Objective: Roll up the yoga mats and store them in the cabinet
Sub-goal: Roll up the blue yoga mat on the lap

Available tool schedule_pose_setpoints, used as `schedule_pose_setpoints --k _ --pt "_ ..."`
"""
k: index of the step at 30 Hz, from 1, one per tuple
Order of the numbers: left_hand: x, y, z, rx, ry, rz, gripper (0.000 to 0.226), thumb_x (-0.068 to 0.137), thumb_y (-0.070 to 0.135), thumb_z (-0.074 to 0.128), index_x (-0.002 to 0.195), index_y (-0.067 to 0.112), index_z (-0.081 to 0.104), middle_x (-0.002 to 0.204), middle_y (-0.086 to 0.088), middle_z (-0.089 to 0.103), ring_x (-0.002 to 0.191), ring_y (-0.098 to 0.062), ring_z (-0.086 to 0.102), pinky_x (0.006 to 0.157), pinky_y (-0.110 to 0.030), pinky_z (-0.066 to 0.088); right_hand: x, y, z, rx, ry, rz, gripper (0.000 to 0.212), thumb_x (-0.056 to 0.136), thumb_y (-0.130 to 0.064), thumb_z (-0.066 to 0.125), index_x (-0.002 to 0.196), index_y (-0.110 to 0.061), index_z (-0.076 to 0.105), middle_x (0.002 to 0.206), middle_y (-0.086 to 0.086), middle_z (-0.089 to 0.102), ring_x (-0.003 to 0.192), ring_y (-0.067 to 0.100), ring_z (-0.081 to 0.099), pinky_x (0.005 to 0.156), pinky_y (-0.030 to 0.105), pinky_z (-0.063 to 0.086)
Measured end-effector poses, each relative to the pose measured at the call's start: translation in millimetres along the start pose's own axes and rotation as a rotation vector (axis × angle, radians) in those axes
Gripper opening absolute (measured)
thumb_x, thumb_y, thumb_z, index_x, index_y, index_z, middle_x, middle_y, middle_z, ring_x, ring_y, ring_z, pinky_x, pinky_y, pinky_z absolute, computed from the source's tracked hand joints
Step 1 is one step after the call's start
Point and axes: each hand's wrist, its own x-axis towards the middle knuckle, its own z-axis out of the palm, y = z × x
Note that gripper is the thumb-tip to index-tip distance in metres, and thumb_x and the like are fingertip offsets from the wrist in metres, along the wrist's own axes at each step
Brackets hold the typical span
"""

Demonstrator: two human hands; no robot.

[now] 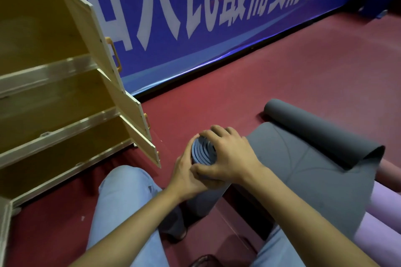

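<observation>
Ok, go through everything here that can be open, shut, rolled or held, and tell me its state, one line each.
rolled grey mat: rolled tight, gripped at its end by both hands
left hand: wrapped round the roll
right hand: curled over the roll's end
second grey mat: half unrolled on the floor
cabinet: shelves exposed
cabinet doors: swung open
purple mats: rolled up

red floor (271,71), blue banner wall (217,6)
</observation>
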Motion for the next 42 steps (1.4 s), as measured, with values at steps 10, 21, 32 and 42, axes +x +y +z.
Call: schedule_pose_setpoints --k 10,21,32,42 --pt "-1.1 -30.0 4.1 -0.06 -0.046 -0.066 0.118 0.052 0.038 0.097 0.151 0.026 0.033 0.15 0.008 0.048 0.138 0.004 0.046 0.116 -0.031 0.041 30.9 -22.0 26.8 -0.095 -0.207 0.111 0.119 0.065 -0.093 0.05 0.158 -0.038 0.001 0.17 0.004 -0.01 0.152 0.044 -0.016 0.11 0.081 0.007" --pt "1.8 -32.3 -17.6 -0.092 0.136 -0.066 0.13 0.055 0.052 0.094 0.159 0.017 0.026 0.155 0.008 0.046 0.14 -0.006 0.047 0.112 -0.032 0.045 41.4 -31.2 15.2 -0.127 -0.087 0.025 0.114 0.058 -0.09 0.057 0.154 -0.042 0.02 0.163 -0.002 0.022 0.145 0.034 0.022 0.102 0.055 0.035" --pt "23.6 -47.3 -49.6 -0.123 0.062 -0.07 0.122 0.057 0.037 0.097 0.157 0.017 0.031 0.151 0.007 0.049 0.139 -0.007 0.048 0.112 -0.028 0.044 75.1 -50.9 30.7 -0.161 -0.048 -0.013 0.111 0.06 -0.085 0.052 0.156 -0.038 0.023 0.164 0.004 0.025 0.145 0.041 0.024 0.099 0.059 0.036" --pt "18.7 -92.8 -144.4 -0.567 0.802 -0.397 0.021 0.093 -0.011 0.059 0.093 0.007 0.068 0.086 -0.009 0.075 0.08 -0.015 0.073 0.079 -0.023 0.058 106.1 -44.2 28.1 -0.135 -0.083 -0.006 0.101 0.058 -0.074 0.062 0.149 -0.04 0.037 0.146 -0.003 0.044 0.129 0.033 0.042 0.088 0.053 0.046"
